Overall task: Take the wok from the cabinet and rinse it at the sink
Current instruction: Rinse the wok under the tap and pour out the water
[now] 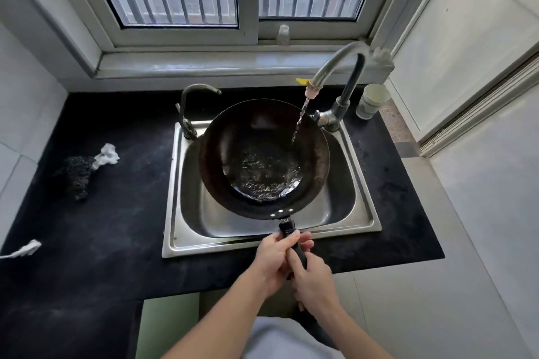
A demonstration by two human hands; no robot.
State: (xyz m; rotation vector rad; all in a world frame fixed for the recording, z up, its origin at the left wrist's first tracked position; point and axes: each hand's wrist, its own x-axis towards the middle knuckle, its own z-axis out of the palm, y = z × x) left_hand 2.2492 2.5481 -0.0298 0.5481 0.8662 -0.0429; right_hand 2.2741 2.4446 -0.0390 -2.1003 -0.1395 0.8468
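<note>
A dark round wok hangs over the steel sink, tilted slightly toward me. Water pools and ripples in its bottom. A thin stream runs from the tall curved faucet into the wok's right side. The wok's black handle points toward me over the sink's front rim. My left hand grips the handle from the left, fingers curled round it. Just behind it, my right hand holds the handle's end.
A second, smaller faucet stands at the sink's back left. A paper cup sits on the black counter at the back right. A dark scouring pad and crumpled white paper lie left; another white scrap lies at the far left edge.
</note>
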